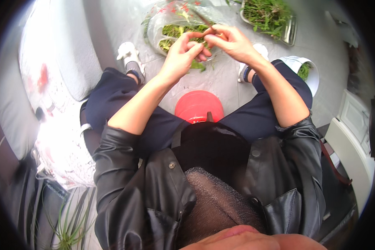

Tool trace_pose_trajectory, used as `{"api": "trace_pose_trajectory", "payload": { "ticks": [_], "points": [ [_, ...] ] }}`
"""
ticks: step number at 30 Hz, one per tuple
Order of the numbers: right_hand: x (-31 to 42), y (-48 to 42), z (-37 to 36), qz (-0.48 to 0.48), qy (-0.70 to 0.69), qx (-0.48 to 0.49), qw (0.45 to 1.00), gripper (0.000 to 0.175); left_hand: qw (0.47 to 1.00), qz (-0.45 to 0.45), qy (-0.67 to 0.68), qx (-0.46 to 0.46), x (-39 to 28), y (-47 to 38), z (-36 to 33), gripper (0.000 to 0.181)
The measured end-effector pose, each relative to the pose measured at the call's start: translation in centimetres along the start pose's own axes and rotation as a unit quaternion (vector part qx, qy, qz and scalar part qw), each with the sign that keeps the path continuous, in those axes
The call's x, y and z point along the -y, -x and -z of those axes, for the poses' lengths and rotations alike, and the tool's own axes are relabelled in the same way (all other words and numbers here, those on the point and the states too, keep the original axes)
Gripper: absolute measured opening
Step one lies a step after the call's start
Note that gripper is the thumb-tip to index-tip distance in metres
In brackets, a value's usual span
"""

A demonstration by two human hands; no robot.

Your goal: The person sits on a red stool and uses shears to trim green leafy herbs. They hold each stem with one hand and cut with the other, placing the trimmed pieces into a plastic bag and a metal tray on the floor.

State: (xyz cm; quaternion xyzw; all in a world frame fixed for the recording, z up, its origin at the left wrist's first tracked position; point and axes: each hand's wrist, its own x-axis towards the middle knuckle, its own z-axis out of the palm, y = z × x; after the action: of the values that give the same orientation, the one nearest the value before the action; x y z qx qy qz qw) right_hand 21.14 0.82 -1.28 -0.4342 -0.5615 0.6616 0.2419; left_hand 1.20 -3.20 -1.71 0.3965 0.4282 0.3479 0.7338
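My left hand (186, 51) and my right hand (228, 40) meet above an opened clear plastic bag (156, 29) of picked greens (175, 31). Between the thumb and fingers of my right hand is a slender, dark brown, pointed piece (203, 18), blurred; whether it is a stem or a blade I cannot tell. The left index finger reaches to its lower end, while the other left fingers curl below. Whether the left fingers pinch anything is unclear. Loose green leaves (197, 65) lie on the floor just under my hands.
A metal tray (291, 31) heaped with leafy greens stands at the upper right. By my right knee is a white bucket (314, 78) with greens inside. A red plastic bucket or stool (199, 104) sits between my legs. To the left are a grey cushion (76, 47) and a spiky plant (67, 236).
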Motion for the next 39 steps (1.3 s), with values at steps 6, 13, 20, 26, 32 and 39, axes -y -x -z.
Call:
{"api": "trace_pose_trajectory", "payload": {
  "ticks": [6,13,20,26,32,39],
  "points": [
    [0.2,0.8,0.2,0.02,0.039,-0.009,0.999,0.017,0.999,0.004,-0.042,0.014,0.1,-0.4,-0.4,0.042],
    [4.3,3.6,11.1,0.027,0.233,-0.258,0.937,0.019,0.961,-0.153,-0.209,-0.097,-0.7,-1.2,0.4,0.053],
    [6.2,3.8,23.9,0.134,0.569,-0.445,0.679,0.014,0.972,-0.06,-0.202,-0.106,0.9,-1.3,0.8,0.046],
    [-2.6,1.0,23.4,-0.002,0.552,-0.301,0.777,0.026,0.867,-0.109,-0.482,-0.07,4.0,-1.5,1.8,0.023],
    [-4.2,-0.2,10.9,0.034,0.428,-0.07,0.901,0.029,0.577,-0.238,-0.78,0.042,9.4,-4.2,3.2,0.022],
    [-7.8,-2.3,0.5,-0.05,0.46,0.136,0.876,0.022,0.43,0.087,-0.874,0.208,9.1,-1.1,7.6,0.024]
  ]
}}
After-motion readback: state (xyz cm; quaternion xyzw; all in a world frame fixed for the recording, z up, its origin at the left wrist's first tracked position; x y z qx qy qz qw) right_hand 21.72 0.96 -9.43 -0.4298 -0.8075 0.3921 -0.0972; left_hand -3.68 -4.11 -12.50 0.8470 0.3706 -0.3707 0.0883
